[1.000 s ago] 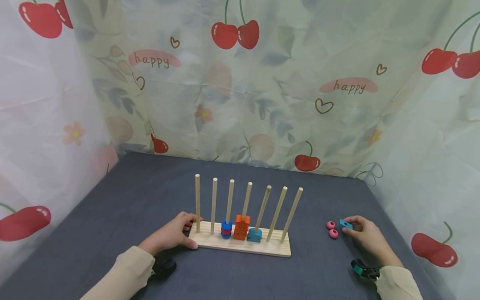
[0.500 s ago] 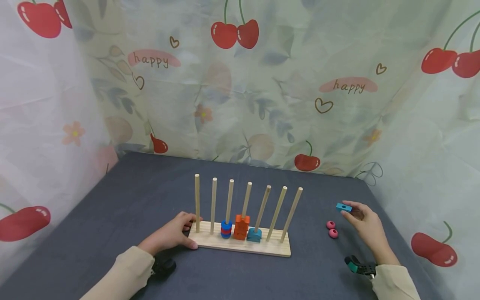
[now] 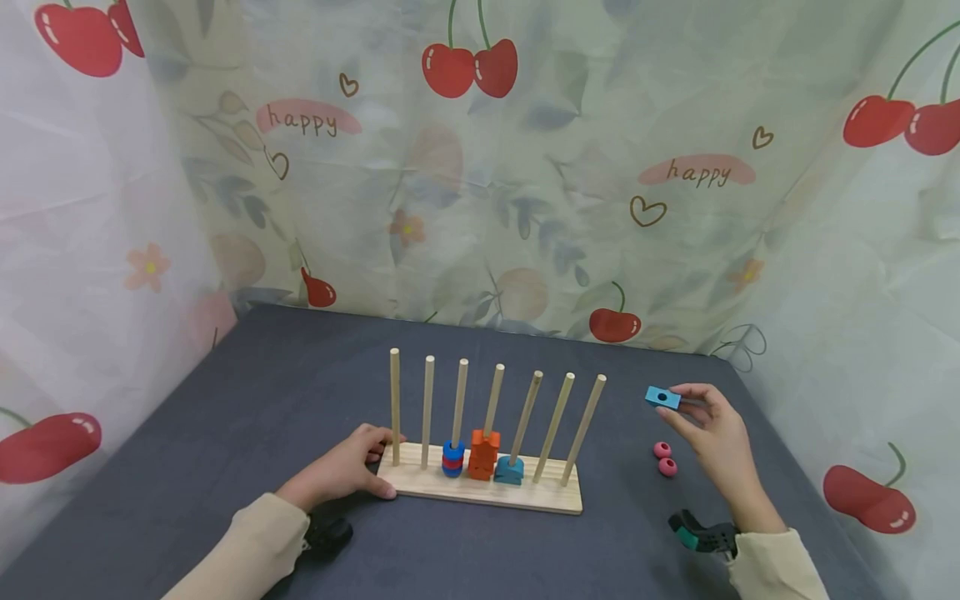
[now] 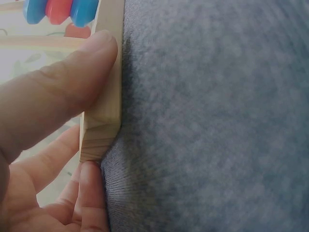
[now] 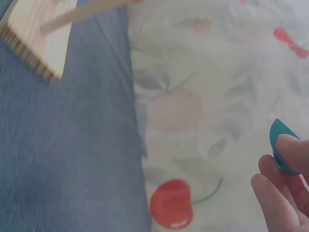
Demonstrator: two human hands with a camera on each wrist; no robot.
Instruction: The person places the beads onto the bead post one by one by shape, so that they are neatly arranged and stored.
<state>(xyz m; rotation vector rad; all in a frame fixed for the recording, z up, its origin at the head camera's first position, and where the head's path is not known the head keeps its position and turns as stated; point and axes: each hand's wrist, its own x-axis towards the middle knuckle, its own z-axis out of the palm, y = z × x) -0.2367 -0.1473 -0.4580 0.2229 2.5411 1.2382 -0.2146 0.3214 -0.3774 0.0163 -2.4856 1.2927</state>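
My left hand (image 3: 341, 471) grips the left end of a wooden peg board (image 3: 480, 495); its thumb lies along the front edge (image 4: 104, 101). Above the table at the right, my right hand (image 3: 708, 429) pinches a blue block (image 3: 663, 397) with a hole through it. In the right wrist view this block (image 5: 280, 140) has a curved side, partly hidden by the fingers. Blue and red beads (image 3: 453, 459) sit on the third peg from the left, orange blocks (image 3: 483, 455) on the middle one, and a blue block (image 3: 509, 471) on the peg right of it.
Two pink beads (image 3: 664, 459) lie on the dark tablecloth (image 3: 570, 550) below the right hand. Several bare pegs (image 3: 395, 408) stand upright on the board. A printed curtain (image 3: 480, 192) closes off the back and both sides.
My right hand has lifted the blue block off the table near the pink beads and moved it up and leftward. The left hand and the peg board have stayed in place.
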